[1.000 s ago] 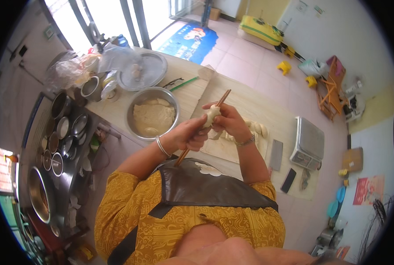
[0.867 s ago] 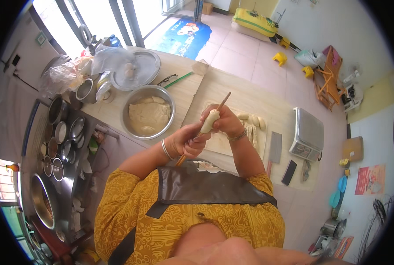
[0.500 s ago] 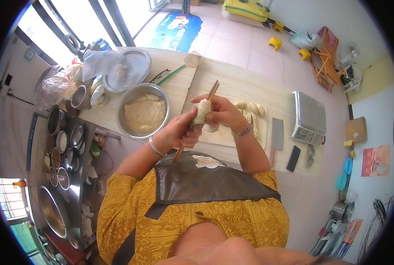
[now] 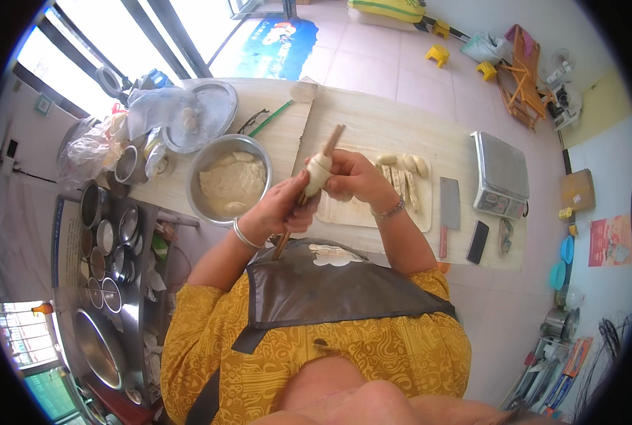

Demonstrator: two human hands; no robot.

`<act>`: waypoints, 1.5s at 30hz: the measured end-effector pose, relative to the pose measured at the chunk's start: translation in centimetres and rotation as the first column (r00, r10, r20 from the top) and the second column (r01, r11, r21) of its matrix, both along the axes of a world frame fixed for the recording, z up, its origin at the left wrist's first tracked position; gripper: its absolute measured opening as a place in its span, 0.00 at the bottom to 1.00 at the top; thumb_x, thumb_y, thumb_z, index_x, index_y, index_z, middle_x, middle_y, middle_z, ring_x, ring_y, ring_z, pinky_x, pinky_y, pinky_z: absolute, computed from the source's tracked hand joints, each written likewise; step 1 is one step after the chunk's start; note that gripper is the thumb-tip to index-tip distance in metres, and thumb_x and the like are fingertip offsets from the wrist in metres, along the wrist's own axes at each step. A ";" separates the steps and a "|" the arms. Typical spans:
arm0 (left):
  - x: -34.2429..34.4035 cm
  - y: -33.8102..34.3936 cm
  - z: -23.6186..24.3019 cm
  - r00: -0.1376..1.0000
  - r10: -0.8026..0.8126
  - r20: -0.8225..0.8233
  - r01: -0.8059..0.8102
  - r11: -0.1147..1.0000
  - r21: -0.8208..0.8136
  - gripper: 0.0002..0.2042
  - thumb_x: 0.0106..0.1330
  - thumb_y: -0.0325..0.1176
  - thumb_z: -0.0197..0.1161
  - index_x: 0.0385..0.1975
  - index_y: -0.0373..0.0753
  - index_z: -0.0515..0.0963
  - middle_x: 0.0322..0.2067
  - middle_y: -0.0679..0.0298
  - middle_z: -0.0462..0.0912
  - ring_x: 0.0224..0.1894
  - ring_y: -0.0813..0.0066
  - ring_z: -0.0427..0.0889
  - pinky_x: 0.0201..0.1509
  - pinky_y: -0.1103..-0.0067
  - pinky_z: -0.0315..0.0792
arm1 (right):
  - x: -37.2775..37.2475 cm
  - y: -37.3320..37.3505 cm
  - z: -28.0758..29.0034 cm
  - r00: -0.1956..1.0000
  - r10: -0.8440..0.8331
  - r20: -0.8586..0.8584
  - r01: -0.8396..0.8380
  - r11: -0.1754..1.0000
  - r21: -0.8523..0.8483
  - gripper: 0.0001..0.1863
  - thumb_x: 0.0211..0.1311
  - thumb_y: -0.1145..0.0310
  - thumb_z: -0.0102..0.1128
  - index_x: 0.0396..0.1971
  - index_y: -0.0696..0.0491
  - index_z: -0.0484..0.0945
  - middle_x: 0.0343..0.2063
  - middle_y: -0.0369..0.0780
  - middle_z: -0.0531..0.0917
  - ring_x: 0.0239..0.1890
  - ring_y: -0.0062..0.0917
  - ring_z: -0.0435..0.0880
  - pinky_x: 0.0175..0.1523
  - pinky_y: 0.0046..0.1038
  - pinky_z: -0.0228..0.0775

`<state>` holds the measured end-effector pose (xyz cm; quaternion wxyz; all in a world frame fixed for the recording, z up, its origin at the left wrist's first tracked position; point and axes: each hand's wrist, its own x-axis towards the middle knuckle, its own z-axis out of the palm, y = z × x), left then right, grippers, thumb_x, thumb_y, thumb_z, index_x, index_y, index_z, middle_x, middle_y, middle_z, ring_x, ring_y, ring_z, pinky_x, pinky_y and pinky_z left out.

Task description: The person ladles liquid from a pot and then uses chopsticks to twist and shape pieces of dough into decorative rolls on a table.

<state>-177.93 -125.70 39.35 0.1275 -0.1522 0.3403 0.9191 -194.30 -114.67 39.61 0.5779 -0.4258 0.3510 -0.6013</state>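
A strip of pale dough (image 4: 319, 174) is wound around a pair of wooden chopsticks (image 4: 334, 134), which slant up and to the right in front of my chest. My left hand (image 4: 280, 207) is closed round the chopsticks just below the dough. With bent fingers, my right hand (image 4: 358, 178) grips the dough from its right side. Beneath my hands lies a cutting board (image 4: 351, 217), bearing cut dough strips (image 4: 405, 187) and several rounded dough pieces (image 4: 406, 164). To the left, a metal bowl (image 4: 192, 185) holds a large mass of dough (image 4: 225, 180).
Right of the board are a cleaver (image 4: 450, 201), a phone (image 4: 478, 242) and a scale (image 4: 501, 168). A round lid (image 4: 221, 113) and a green stick (image 4: 270, 119) lie beyond the bowl. Several metal pots (image 4: 98, 338) crowd the lower left.
The chopsticks and dough have shifted slightly left and tilt a little differently. The dough looks narrower and longer along the chopsticks. Both hands keep their hold.
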 end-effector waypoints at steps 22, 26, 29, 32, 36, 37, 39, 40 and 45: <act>-0.2 0.9 -2.8 0.925 -0.215 -0.314 0.357 0.774 0.522 0.30 0.65 0.61 0.38 0.17 0.36 0.61 0.06 0.73 0.49 0.04 0.87 0.45 0.05 0.86 0.41 | 0.3 -1.4 -3.4 0.994 -0.051 -0.096 0.028 0.972 -0.232 0.18 0.49 0.66 0.68 0.40 0.57 0.77 0.27 0.34 0.80 0.24 0.12 0.74 0.26 0.15 0.64; -0.6 2.2 -2.0 0.860 0.366 -0.355 -0.488 0.392 -0.780 0.23 0.70 0.46 0.37 0.22 0.32 0.66 0.09 0.67 0.61 0.09 0.80 0.59 0.12 0.83 0.56 | 0.9 -0.5 -2.6 0.922 -0.316 -0.224 0.342 0.935 0.091 0.12 0.53 0.66 0.64 0.33 0.57 0.77 0.23 0.33 0.79 0.22 0.12 0.73 0.25 0.15 0.64; -0.8 0.9 -0.9 0.951 0.191 -0.243 -0.304 0.439 -0.845 0.22 0.70 0.47 0.37 0.24 0.33 0.67 0.11 0.68 0.62 0.10 0.80 0.61 0.14 0.84 0.56 | 2.4 -1.2 -1.3 0.904 -0.374 -0.206 0.405 0.905 0.133 0.10 0.55 0.69 0.61 0.34 0.58 0.76 0.21 0.32 0.78 0.21 0.11 0.72 0.25 0.14 0.63; 0.2 0.0 -0.2 0.988 0.089 0.124 -0.060 0.973 -0.221 0.27 0.67 0.56 0.39 0.21 0.35 0.66 0.09 0.71 0.56 0.07 0.84 0.53 0.09 0.85 0.48 | 0.3 -0.6 -1.8 0.992 -0.117 -0.054 0.116 0.993 -0.022 0.17 0.52 0.67 0.65 0.41 0.59 0.76 0.27 0.35 0.80 0.22 0.10 0.71 0.24 0.14 0.61; -0.1 -0.1 -2.9 0.934 -0.257 -0.249 0.355 0.748 0.560 0.32 0.63 0.64 0.39 0.18 0.35 0.62 0.06 0.73 0.49 0.05 0.87 0.46 0.06 0.85 0.41 | 0.3 -1.8 -2.5 0.999 0.038 -0.033 -0.045 0.966 -0.253 0.21 0.52 0.72 0.63 0.48 0.59 0.73 0.33 0.36 0.81 0.35 0.15 0.77 0.40 0.20 0.70; -0.1 0.2 -3.2 0.924 -0.251 -0.287 0.377 0.723 0.579 0.32 0.63 0.63 0.39 0.18 0.35 0.62 0.06 0.73 0.49 0.05 0.87 0.46 0.05 0.85 0.41 | 0.4 -1.6 -2.2 0.998 0.063 0.002 -0.061 0.974 -0.218 0.19 0.51 0.72 0.64 0.45 0.59 0.74 0.35 0.36 0.81 0.40 0.16 0.77 0.46 0.21 0.69; 0.1 0.3 -3.0 0.944 -0.219 -0.247 0.325 0.756 0.569 0.28 0.68 0.56 0.37 0.19 0.35 0.63 0.07 0.70 0.54 0.05 0.83 0.53 0.07 0.83 0.49 | 0.6 -1.1 -2.2 0.998 -0.053 -0.014 0.050 0.985 -0.163 0.18 0.52 0.71 0.64 0.43 0.59 0.75 0.33 0.36 0.81 0.37 0.15 0.78 0.42 0.20 0.70; 0.0 0.3 -2.5 0.977 -0.164 -0.139 0.210 0.872 0.443 0.28 0.68 0.56 0.37 0.19 0.35 0.64 0.07 0.70 0.55 0.06 0.82 0.54 0.08 0.83 0.50 | 0.6 -0.9 -2.3 0.994 -0.111 -0.024 0.107 0.985 -0.135 0.17 0.52 0.70 0.63 0.42 0.59 0.75 0.32 0.36 0.81 0.35 0.15 0.78 0.41 0.19 0.70; -0.6 0.7 -1.0 0.948 0.187 -0.256 -0.306 0.319 -0.897 0.26 0.68 0.52 0.40 0.19 0.34 0.66 0.08 0.68 0.60 0.08 0.79 0.59 0.11 0.81 0.54 | 1.5 -1.2 -2.8 0.891 -0.372 -0.261 0.413 0.902 0.122 0.16 0.54 0.67 0.62 0.40 0.59 0.76 0.23 0.33 0.80 0.24 0.11 0.74 0.27 0.15 0.65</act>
